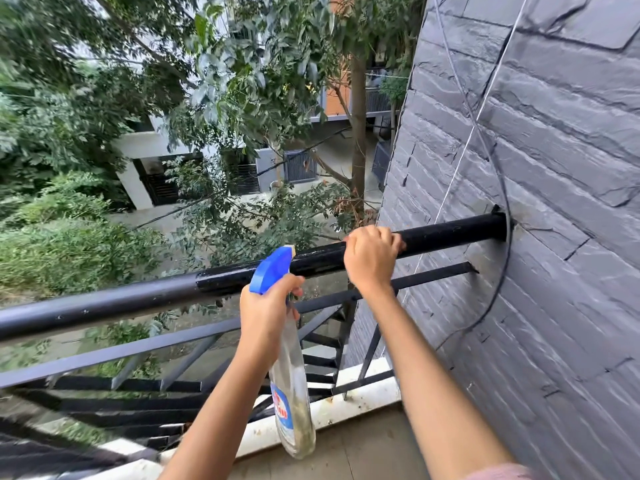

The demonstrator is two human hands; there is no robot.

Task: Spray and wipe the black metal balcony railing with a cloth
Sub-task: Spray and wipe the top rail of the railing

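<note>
Left hand (266,313) clenches the spray bottle (292,386) just below the black railing (450,233). Right hand (370,259), nearer the wall (554,168), wraps the rail; any cloth is hidden. Wet metal could let that grasp slip.

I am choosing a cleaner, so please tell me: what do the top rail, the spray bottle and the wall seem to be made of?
Top rail: probably painted metal, glossy black with highlights.
Spray bottle: clear plastic body, see-through; blue plastic head.
Wall: dark grey slate-like cladding, rough and matte; real stone or imitation is unclear.
</note>
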